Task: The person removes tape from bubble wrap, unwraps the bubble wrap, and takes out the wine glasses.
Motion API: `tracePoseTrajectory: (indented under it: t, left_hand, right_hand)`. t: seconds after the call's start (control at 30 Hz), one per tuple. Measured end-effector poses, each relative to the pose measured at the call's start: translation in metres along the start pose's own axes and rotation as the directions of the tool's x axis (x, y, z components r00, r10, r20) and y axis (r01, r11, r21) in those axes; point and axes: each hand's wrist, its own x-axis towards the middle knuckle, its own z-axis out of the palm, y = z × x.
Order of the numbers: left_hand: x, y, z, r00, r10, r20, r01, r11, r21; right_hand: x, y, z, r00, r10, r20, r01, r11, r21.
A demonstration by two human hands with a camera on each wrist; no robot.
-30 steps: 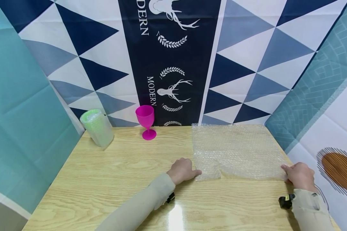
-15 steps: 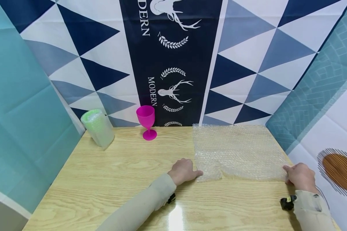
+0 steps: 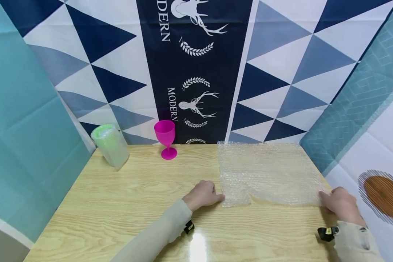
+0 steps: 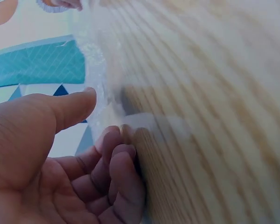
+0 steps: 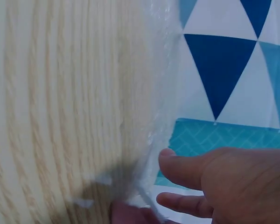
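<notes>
Laying bubble wrap (image 3: 268,173) out, judging by the flat spread at the back right of the table (image 3: 134,203); probably had that step almost done. Had the left hand (image 3: 202,194) by the near left corner with thumb apart from loosely curled fingers, the right hand (image 3: 341,204) at the near right corner with thumb and forefinger parted. Saw a magenta goblet (image 3: 165,134) standing unwrapped, with bowl's bottom hidden, and a green-rimmed cylinder (image 3: 112,147) seemingly sheathed in clear film, contents unclear
</notes>
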Motion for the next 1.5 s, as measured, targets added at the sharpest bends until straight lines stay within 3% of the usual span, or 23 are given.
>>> tracePoseTrajectory:
  t: [0.1,0.37,0.5,0.57,0.83,1.07,1.23,1.5]
  left_hand:
    - [-0.008,-0.009,-0.008,0.999,0.032,-0.028,-0.033,0.999,-0.026]
    - [-0.027,-0.032,-0.023,0.993,0.064,-0.099,-0.072,0.994,-0.085]
    - [-0.034,-0.039,-0.03,0.988,0.087,-0.126,-0.103,0.987,-0.127]
    - [-0.038,-0.042,-0.034,0.986,0.096,-0.14,-0.116,0.983,-0.144]
    - [-0.05,-0.051,-0.047,0.967,0.089,-0.237,-0.131,0.977,-0.167]
    - [-0.058,-0.061,-0.059,0.951,0.075,-0.299,-0.134,0.975,-0.179]
    - [-0.062,-0.072,-0.064,0.933,0.039,-0.357,-0.102,0.982,-0.159]
    - [-0.066,-0.086,-0.072,0.907,-0.005,-0.42,-0.067,0.985,-0.156]
  right_hand:
    - [-0.003,-0.006,0.002,1.0,-0.002,0.024,0.002,1.0,-0.014]
    - [-0.022,-0.015,0.009,0.996,-0.065,-0.054,0.064,0.998,-0.014]
    - [-0.033,-0.023,0.016,0.998,-0.03,-0.053,0.031,0.999,0.013]
    - [-0.039,-0.028,0.018,0.996,-0.025,-0.088,0.026,1.0,0.011]
    - [-0.058,-0.05,0.029,0.958,-0.15,-0.244,0.155,0.988,0.002]
    - [-0.075,-0.074,0.043,0.956,-0.162,-0.247,0.197,0.972,0.128]
    - [-0.088,-0.095,0.057,0.952,-0.161,-0.26,0.222,0.949,0.225]
    - [-0.104,-0.117,0.076,0.928,-0.231,-0.293,0.311,0.913,0.263]
